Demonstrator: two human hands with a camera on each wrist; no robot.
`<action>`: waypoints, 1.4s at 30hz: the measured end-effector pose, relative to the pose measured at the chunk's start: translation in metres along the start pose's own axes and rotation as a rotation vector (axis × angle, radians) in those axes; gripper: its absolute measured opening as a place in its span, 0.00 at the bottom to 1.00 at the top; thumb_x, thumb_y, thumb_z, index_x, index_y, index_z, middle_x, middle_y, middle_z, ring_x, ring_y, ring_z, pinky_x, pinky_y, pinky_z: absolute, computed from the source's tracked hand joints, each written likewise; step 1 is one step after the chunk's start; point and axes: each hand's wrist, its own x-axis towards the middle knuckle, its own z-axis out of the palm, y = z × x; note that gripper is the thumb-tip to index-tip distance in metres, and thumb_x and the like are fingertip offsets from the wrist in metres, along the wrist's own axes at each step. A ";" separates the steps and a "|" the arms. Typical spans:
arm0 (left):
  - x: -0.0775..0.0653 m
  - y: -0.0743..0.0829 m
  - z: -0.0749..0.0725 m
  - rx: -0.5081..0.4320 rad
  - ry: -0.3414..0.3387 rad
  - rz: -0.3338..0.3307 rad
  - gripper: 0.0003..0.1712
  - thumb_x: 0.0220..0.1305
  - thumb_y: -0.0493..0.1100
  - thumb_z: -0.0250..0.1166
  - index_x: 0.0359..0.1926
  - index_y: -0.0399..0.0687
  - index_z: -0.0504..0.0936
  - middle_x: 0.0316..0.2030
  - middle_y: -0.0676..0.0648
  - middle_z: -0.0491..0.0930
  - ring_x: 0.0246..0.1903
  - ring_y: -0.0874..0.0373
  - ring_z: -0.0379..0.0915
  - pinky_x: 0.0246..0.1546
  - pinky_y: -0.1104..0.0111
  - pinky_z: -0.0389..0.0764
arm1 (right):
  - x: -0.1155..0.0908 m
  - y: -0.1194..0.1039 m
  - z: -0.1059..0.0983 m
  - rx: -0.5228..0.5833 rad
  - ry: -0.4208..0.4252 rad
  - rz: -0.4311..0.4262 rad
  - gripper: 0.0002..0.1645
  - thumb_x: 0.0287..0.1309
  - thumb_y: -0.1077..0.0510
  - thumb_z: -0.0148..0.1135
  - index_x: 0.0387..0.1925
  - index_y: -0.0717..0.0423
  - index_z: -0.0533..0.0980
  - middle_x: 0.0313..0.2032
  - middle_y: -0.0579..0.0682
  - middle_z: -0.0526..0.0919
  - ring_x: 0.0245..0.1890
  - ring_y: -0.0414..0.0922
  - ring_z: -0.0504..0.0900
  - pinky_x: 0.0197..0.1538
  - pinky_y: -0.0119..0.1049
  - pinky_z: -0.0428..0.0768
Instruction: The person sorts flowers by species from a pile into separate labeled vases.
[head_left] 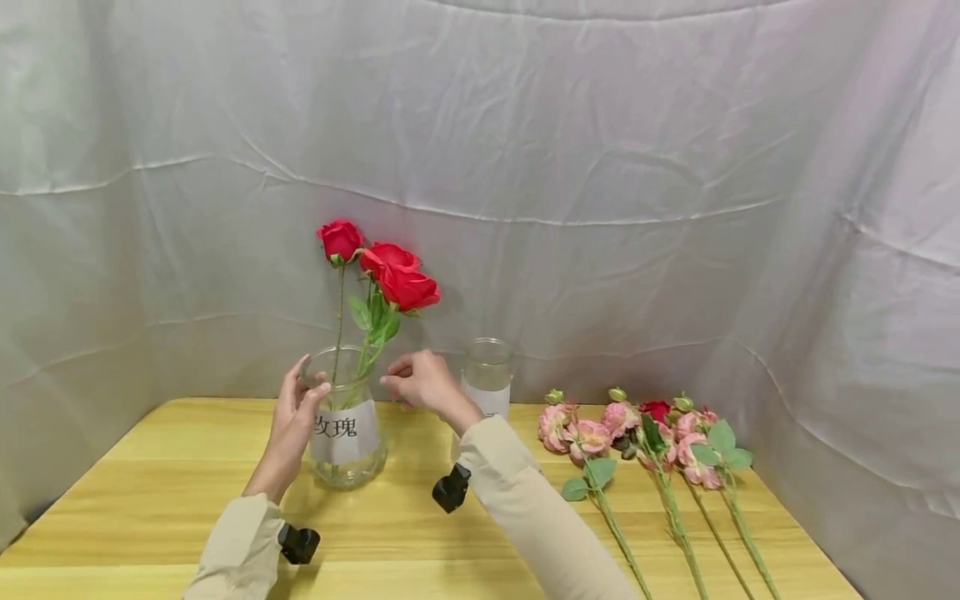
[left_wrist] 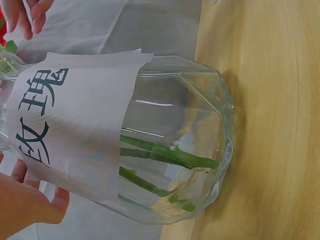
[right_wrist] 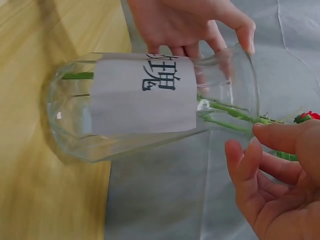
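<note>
A clear glass vase [head_left: 348,477] with a white paper label stands on the table's left half. Red roses [head_left: 408,287] lean out of its mouth, and their green stems [left_wrist: 167,154] reach down inside, near the base. My left hand [head_left: 288,421] holds the vase by its neck from the left, thumb at the rim and fingers behind the glass. Just right of the rim is my right hand [head_left: 427,383], with fingers loosely bent and no stem between them. In the right wrist view, its thumb [right_wrist: 280,135] is close to the rim; whether it touches cannot be told.
A second labelled glass vase [head_left: 489,354] stands behind my right forearm, partly hidden. On the right of the wooden table [head_left: 375,554] lie several pink flowers [head_left: 588,437] and a red flower [head_left: 656,410], stems toward me. A grey curtain [head_left: 525,167] hangs behind.
</note>
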 end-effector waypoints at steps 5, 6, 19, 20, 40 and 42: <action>-0.001 -0.001 -0.003 -0.013 0.003 -0.002 0.39 0.74 0.44 0.48 0.77 0.50 0.38 0.66 0.37 0.58 0.61 0.53 0.55 0.67 0.53 0.53 | -0.010 0.006 -0.001 0.039 0.009 -0.064 0.09 0.60 0.63 0.64 0.40 0.66 0.81 0.31 0.57 0.85 0.23 0.50 0.84 0.24 0.33 0.80; -0.002 -0.001 -0.004 -0.016 0.006 -0.002 0.39 0.74 0.44 0.48 0.77 0.50 0.38 0.66 0.37 0.58 0.62 0.53 0.54 0.67 0.53 0.53 | -0.012 0.007 -0.002 0.037 0.009 -0.076 0.10 0.60 0.63 0.64 0.41 0.66 0.80 0.32 0.55 0.85 0.25 0.49 0.84 0.24 0.33 0.80; -0.006 -0.001 -0.009 0.020 0.019 -0.006 0.37 0.75 0.45 0.47 0.77 0.51 0.39 0.65 0.40 0.58 0.60 0.60 0.55 0.63 0.66 0.58 | -0.051 0.013 -0.023 0.088 -0.027 -0.206 0.11 0.63 0.62 0.61 0.44 0.63 0.80 0.31 0.52 0.84 0.29 0.41 0.81 0.31 0.37 0.82; -0.005 0.000 -0.009 0.018 0.019 -0.004 0.37 0.75 0.45 0.47 0.77 0.51 0.39 0.64 0.40 0.58 0.59 0.60 0.56 0.64 0.64 0.57 | -0.054 0.014 -0.025 0.092 -0.023 -0.220 0.11 0.63 0.62 0.61 0.44 0.63 0.80 0.30 0.51 0.84 0.29 0.40 0.81 0.31 0.36 0.82; -0.001 0.001 0.002 0.006 0.004 -0.007 0.39 0.74 0.45 0.48 0.77 0.51 0.39 0.63 0.40 0.59 0.59 0.55 0.56 0.62 0.59 0.57 | -0.128 0.058 -0.124 0.114 0.218 -0.241 0.08 0.63 0.61 0.62 0.40 0.63 0.78 0.33 0.56 0.83 0.32 0.48 0.82 0.35 0.38 0.82; -0.002 0.002 0.002 0.002 0.003 -0.009 0.39 0.74 0.45 0.48 0.77 0.52 0.39 0.63 0.39 0.58 0.60 0.53 0.56 0.62 0.58 0.57 | -0.136 0.069 -0.135 0.108 0.251 -0.214 0.10 0.64 0.60 0.62 0.42 0.63 0.77 0.35 0.56 0.83 0.34 0.47 0.82 0.37 0.37 0.82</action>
